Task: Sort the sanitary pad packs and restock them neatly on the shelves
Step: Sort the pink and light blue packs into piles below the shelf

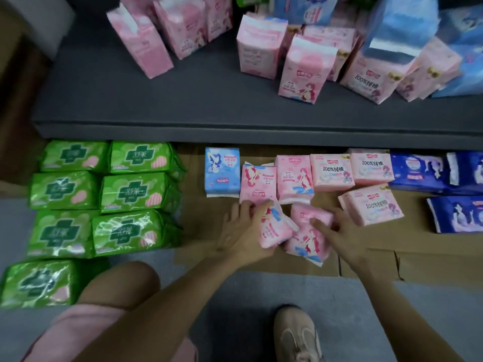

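My left hand [241,231] grips a small pink pad pack [274,228] tilted on the cardboard. My right hand [342,233] holds a second pink pack [307,237] printed with a red-haired cartoon girl, just beside the first. Behind them lies a row of packs on the floor: one light blue pack [222,169], several pink packs [332,172] and dark blue packs [415,171]. Several green packs [104,194] are laid out in two columns at the left. On the grey shelf [156,100] above stand pink packs [303,66] and light blue packs [400,27].
Flattened cardboard [418,259] covers the floor under the shelf. My bent knee [125,280] is at the lower left and my beige shoe [298,335] at the bottom centre. A pink pack [371,207] lies to the right of my right hand.
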